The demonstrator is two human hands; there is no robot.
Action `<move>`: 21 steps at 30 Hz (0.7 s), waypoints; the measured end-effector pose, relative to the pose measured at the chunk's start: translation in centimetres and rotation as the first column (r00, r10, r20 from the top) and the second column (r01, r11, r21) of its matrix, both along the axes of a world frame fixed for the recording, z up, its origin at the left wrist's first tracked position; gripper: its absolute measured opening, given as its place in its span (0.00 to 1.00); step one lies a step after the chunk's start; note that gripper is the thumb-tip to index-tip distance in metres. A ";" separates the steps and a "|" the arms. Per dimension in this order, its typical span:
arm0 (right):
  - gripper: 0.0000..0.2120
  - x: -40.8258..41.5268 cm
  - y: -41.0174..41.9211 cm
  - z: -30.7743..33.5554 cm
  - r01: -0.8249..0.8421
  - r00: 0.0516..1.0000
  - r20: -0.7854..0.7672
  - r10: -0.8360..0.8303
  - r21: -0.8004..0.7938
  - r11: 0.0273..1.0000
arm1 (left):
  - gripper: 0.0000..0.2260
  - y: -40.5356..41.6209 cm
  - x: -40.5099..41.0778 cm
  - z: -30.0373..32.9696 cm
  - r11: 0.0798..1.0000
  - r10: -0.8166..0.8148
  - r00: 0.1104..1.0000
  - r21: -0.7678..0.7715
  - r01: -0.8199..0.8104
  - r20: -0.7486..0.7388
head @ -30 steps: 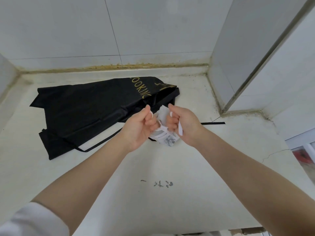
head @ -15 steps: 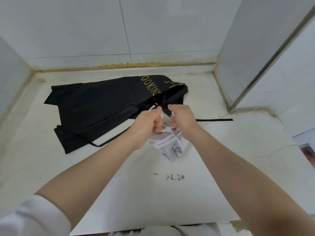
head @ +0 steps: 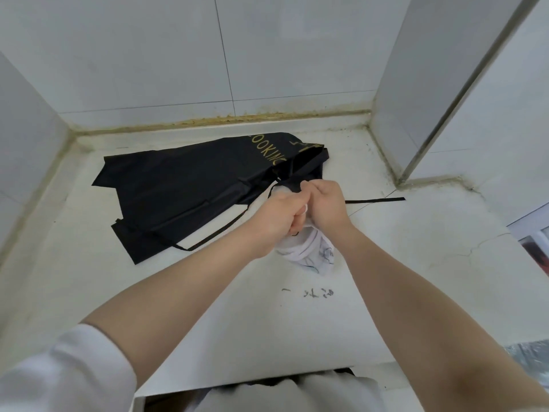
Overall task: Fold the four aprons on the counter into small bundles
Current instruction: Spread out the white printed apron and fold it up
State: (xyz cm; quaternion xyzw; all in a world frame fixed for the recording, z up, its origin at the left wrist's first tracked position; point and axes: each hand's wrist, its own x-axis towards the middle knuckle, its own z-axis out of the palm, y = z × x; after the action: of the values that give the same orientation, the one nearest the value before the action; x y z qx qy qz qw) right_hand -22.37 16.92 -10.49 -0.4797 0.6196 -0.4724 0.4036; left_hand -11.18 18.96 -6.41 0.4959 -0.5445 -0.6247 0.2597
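White apron (head: 309, 248): wadded into a small bundle with dark line print, held just above the table, top hidden. Black apron (head: 190, 185): lying flat on the table behind it, partly folded lengthwise, gold "COOKING" lettering near its right end, thin black straps trailing out front-left and right.

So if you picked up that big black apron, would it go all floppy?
Probably. The black apron lies flat with soft creases, so it would likely sag and drape. Its thin strap trails loose on the counter and would probably dangle. It looks thin, so likely light.
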 end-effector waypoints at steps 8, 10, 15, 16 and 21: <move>0.17 0.5 1.3 3.3 -0.136 0.952 -0.267 0.149 0.066 0.988 | 0.19 0.3 2.3 1.5 0.991 0.050 0.998 -0.124 -0.054 -0.035; 0.13 0.2 1.8 3.9 -0.139 0.933 -0.324 0.157 0.080 0.987 | 0.15 0.7 2.2 1.6 0.968 -0.012 0.998 -0.248 0.028 0.063; 0.17 0.2 4.1 4.0 -0.008 0.852 -0.514 -0.096 -0.196 0.980 | 0.14 0.5 1.5 1.8 0.935 -0.103 0.981 -0.322 0.151 0.162; 0.19 0.0 4.7 4.3 -0.002 0.856 -0.499 -0.137 -0.267 0.964 | 0.13 0.3 1.3 1.9 0.932 -0.096 0.978 -0.328 0.153 0.183; 0.18 -0.4 6.4 5.4 -0.150 0.902 -0.423 0.081 -0.134 0.980 | 0.14 -0.3 0.8 1.7 0.933 -0.106 0.970 -0.316 0.174 0.219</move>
State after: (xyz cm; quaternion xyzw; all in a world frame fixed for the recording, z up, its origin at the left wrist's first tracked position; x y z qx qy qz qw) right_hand -22.76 23.32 -5.04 -0.6366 0.6208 -0.3837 0.2492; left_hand -10.36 18.70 -4.76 0.4643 -0.6995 -0.4880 0.2388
